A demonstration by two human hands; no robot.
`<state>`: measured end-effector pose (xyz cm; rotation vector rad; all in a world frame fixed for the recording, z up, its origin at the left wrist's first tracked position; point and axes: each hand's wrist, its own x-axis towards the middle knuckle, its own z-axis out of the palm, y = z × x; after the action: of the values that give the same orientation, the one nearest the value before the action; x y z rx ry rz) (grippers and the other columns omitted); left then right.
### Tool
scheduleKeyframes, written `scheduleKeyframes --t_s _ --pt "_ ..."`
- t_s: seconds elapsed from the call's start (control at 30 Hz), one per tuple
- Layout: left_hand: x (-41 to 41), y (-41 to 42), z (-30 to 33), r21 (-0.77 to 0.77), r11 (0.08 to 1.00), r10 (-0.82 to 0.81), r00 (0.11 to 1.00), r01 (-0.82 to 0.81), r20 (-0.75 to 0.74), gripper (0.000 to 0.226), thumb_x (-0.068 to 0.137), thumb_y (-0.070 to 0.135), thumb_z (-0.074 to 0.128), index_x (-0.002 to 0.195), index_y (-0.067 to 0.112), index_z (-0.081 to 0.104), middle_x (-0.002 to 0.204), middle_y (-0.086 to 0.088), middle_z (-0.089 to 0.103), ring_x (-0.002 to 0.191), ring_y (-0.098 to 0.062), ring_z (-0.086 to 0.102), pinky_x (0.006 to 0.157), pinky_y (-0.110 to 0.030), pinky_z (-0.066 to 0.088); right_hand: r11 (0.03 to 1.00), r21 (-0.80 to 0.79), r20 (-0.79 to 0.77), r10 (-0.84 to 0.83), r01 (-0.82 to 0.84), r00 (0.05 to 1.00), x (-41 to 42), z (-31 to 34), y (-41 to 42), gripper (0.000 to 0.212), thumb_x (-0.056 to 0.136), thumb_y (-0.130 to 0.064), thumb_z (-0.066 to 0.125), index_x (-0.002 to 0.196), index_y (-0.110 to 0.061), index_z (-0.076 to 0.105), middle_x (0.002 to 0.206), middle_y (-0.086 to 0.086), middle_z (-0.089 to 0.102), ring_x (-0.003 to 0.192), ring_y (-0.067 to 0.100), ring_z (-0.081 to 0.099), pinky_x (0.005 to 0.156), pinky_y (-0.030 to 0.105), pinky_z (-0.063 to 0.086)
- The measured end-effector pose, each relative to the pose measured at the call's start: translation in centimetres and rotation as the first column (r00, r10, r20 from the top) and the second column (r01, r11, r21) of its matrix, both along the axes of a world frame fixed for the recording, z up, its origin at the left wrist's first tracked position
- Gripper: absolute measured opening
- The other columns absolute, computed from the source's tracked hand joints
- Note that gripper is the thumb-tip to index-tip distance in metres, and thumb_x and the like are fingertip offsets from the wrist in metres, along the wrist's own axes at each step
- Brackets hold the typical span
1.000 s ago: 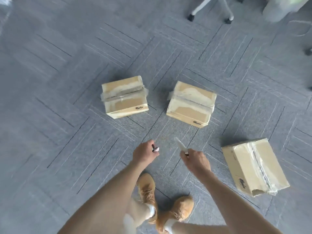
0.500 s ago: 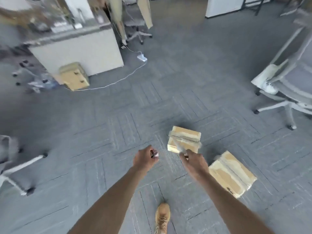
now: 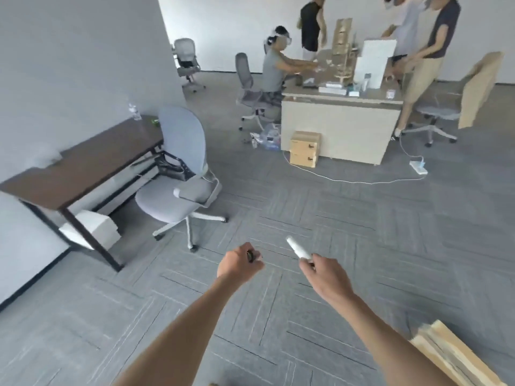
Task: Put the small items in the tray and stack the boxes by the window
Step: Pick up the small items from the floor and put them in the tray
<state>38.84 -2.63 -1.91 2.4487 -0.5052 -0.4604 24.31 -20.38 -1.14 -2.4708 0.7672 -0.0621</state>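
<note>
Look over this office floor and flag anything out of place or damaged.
A white power strip lies loose on the carpet, its cable snaking across the walkway beside the light desk. Plastic bags are strewn on the floor by that desk. A cardboard box at the lower right shows ragged, peeling tape.

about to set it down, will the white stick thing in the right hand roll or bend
The white stick looks round and smooth, so it would probably roll on a hard surface. It juts straight out of the right hand without sagging, so it is likely stiff. A fingertip pinch holds it, which suggests it is light.
</note>
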Motion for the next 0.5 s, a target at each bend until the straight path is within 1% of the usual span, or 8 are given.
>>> scheduleKeyframes --t_s 0.07,0.17,0.23,0.27,0.33,0.4,0.5 --pt "4.9 5.3 -0.5 0.003 0.996 0.087 0.996 -0.087 0.010 0.018 0.074 0.041 0.070 0.086 0.033 0.058 0.088 0.003 0.071 0.078 -0.018 0.067 0.067 -0.031 0.059 0.997 -0.001 0.007 0.075 -0.075 0.997 6.9 0.4 4.0 0.042 0.097 -0.048 0.041 0.070 -0.019 0.055 0.054 -0.006 0.054 0.043 0.011 0.046 0.043 0.028 0.034" --pt "12.9 13.4 -1.2 0.006 0.978 0.208 0.978 -0.208 0.025 0.023 0.078 0.041 0.068 0.096 0.029 0.061 0.092 0.003 0.071 0.082 -0.020 0.067 0.068 -0.031 0.057 0.982 0.055 0.037 0.177 -0.179 0.983 17.7 1.0 11.1 0.044 0.096 -0.047 0.043 0.061 -0.020 0.048 0.054 -0.005 0.053 0.048 0.010 0.048 0.048 0.033 0.035" --pt "18.1 19.2 -1.5 -0.001 0.954 0.299 0.954 -0.299 0.014 0.027 0.079 0.041 0.068 0.102 0.028 0.062 0.094 0.002 0.071 0.082 -0.021 0.068 0.066 -0.030 0.056 0.961 0.094 0.048 0.256 -0.259 0.966 24.7 1.3 16.2 0.044 0.097 -0.045 0.044 0.060 -0.021 0.048 0.053 -0.005 0.053 0.048 0.010 0.047 0.047 0.031 0.034" --pt "20.5 22.2 -1.7 0.008 0.940 0.340 0.940 -0.340 0.014 0.026 0.079 0.040 0.069 0.102 0.028 0.062 0.094 0.002 0.071 0.082 -0.020 0.068 0.065 -0.029 0.055 0.949 0.102 0.049 0.296 -0.300 0.954 28.1 1.6 18.7 0.044 0.097 -0.045 0.044 0.060 -0.021 0.049 0.053 -0.005 0.052 0.048 0.011 0.047 0.046 0.031 0.034" --pt "24.8 28.0 -1.7 0.011 0.907 0.420 0.907 -0.420 0.014 0.022 0.078 0.041 0.070 0.095 0.028 0.062 0.092 0.003 0.071 0.081 -0.020 0.067 0.067 -0.030 0.056 0.923 0.109 0.053 0.364 -0.368 0.930 34.2 2.0 23.5 0.044 0.096 -0.046 0.044 0.058 -0.023 0.046 0.053 -0.006 0.051 0.051 0.014 0.049 0.050 0.033 0.037" --pt "29.0 33.4 -1.7 0.004 0.874 0.486 0.874 -0.486 0.012 0.022 0.076 0.043 0.069 0.091 0.029 0.061 0.091 0.003 0.071 0.081 -0.020 0.067 0.070 -0.033 0.059 0.900 0.108 0.052 0.419 -0.422 0.907 40.0 2.5 28.1 0.044 0.096 -0.046 0.043 0.059 -0.023 0.048 0.054 -0.006 0.052 0.055 0.017 0.051 0.053 0.034 0.038" --pt "34.2 39.9 -1.2 0.000 0.827 0.563 0.826 -0.563 0.036 0.026 0.079 0.044 0.069 0.097 0.027 0.063 0.091 0.001 0.072 0.081 -0.022 0.069 0.070 -0.033 0.059 0.861 0.091 0.071 0.496 -0.501 0.865 47.3 3.2 34.2 0.045 0.096 -0.046 0.042 0.062 -0.018 0.052 0.059 -0.002 0.059 0.058 0.017 0.056 0.054 0.034 0.044"
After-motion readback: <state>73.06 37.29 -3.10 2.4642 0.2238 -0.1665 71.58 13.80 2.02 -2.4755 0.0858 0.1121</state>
